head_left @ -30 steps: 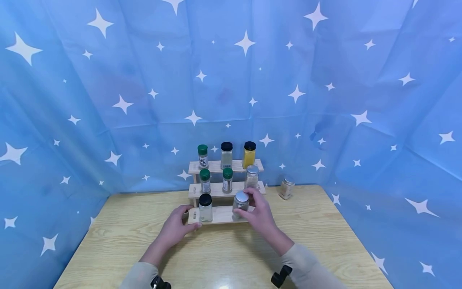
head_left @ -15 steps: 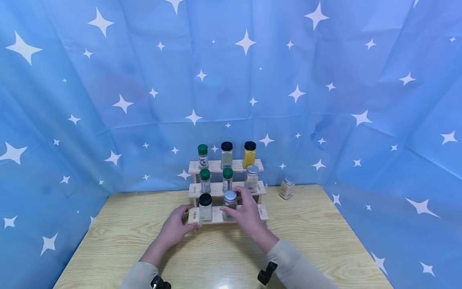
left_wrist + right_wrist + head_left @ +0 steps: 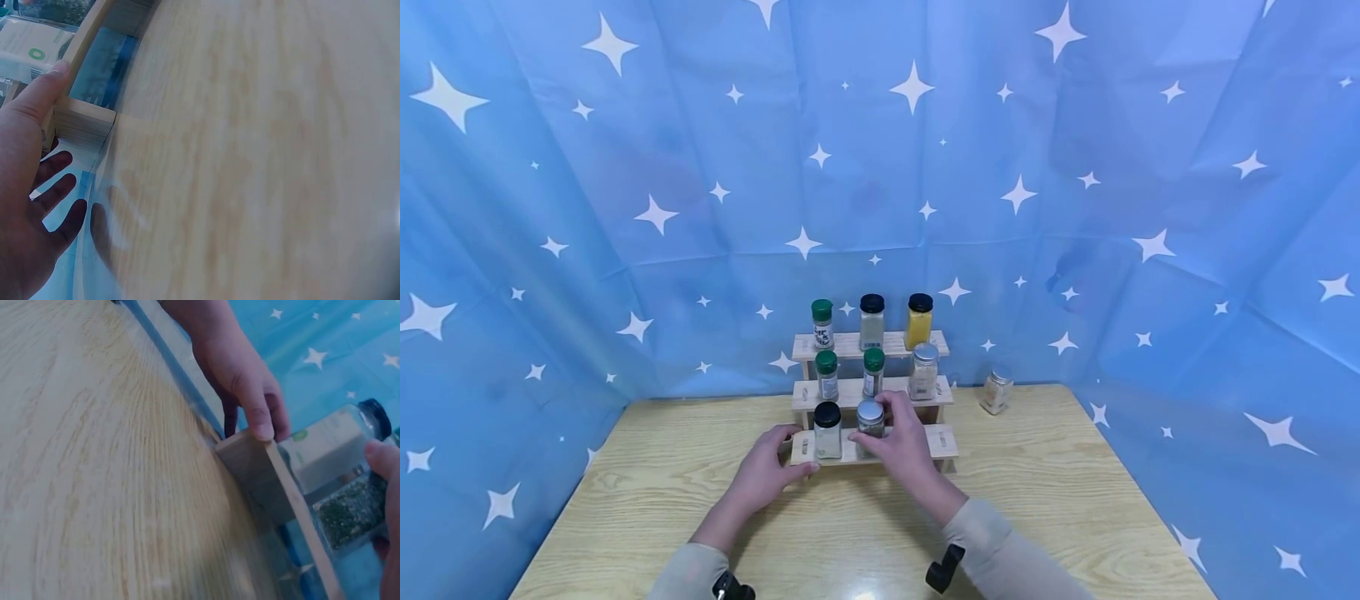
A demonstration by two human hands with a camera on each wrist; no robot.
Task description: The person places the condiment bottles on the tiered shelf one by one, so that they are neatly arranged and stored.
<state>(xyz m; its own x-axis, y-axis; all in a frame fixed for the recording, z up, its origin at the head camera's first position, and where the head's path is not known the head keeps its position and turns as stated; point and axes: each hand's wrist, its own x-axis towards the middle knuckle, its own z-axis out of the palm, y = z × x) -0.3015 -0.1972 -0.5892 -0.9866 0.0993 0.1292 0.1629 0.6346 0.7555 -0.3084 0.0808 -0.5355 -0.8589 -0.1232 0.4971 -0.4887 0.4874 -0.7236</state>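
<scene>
A three-tier wooden spice rack (image 3: 842, 461) stands on the table. At the left end of its lowest shelf, my left hand (image 3: 767, 468) holds the board, thumb on the front edge; the other fingers show spread beside the end in the left wrist view. My right hand (image 3: 904, 440) grips a silver-lidded jar (image 3: 870, 419) between thumb and fingers, upright at the middle of that shelf. Green and brown flakes show inside this jar (image 3: 353, 512) in the right wrist view. Just left of it stands a black-lidded jar (image 3: 827, 432) with pale contents and a light label.
On the middle shelf are two green-capped jars (image 3: 827, 377) and a silver-lidded jar (image 3: 923, 372). The top shelf bears a green-capped jar (image 3: 822, 325), a black-lidded pale jar (image 3: 872, 323) and a yellow jar (image 3: 919, 323). Another silver-lidded jar (image 3: 996, 392) stands on the table (image 3: 1060, 492).
My right hand has moved the silver-lidded jar leftward along the lowest shelf, from its right part to the middle, closer to the black-lidded jar. My left hand stays at the rack's end.
</scene>
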